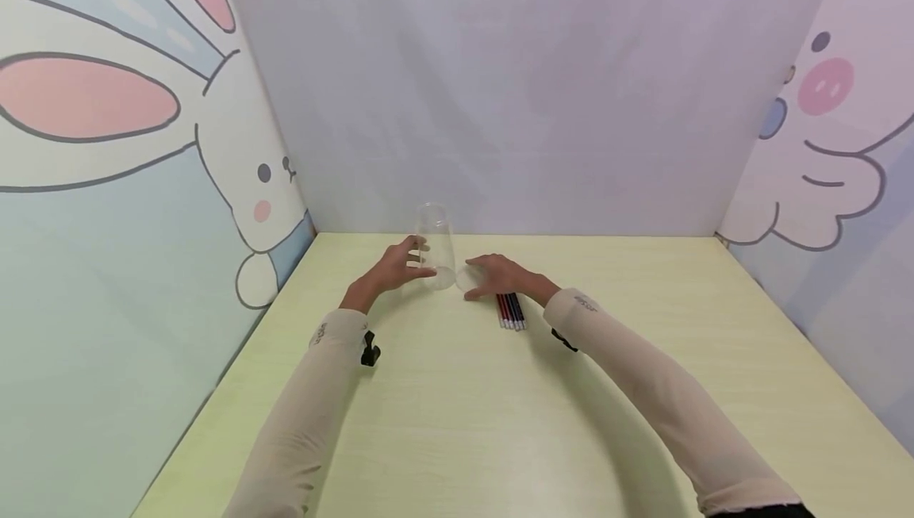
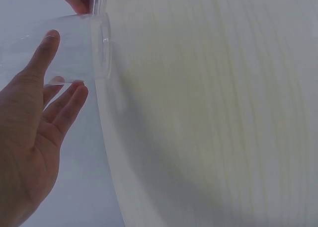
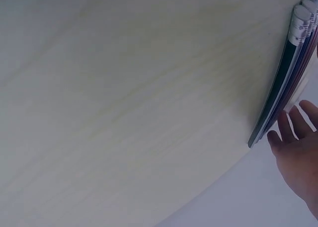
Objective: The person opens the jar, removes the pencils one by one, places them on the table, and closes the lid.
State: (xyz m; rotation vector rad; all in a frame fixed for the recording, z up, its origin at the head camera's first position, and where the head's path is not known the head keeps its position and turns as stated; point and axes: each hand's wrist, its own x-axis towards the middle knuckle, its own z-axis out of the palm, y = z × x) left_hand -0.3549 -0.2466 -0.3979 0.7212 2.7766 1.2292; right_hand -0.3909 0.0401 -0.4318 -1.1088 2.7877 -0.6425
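A tall clear plastic cylinder (image 1: 437,240) stands upright toward the back of the table. My left hand (image 1: 396,266) is at its left side, thumb and fingers extended and parted, the thumb overlapping its wall. In the left wrist view, the fingertips (image 2: 82,90) are right at the edge of the cylinder (image 2: 74,48). Close by on the right lies a round clear lid (image 1: 467,279). The thumb and fingers of my right hand (image 1: 497,275) curve round its rim. Several pencils (image 1: 510,312) lie side by side under that hand, their white eraser ends (image 3: 300,23) toward me.
The pale wood-grained table (image 1: 457,423) meets a grey back wall (image 1: 514,105). Printed side panels stand at both sides, a rabbit (image 1: 243,161) on the left and a pink-nosed animal (image 1: 835,145) on the right. Black straps (image 1: 370,350) are at the wrists.
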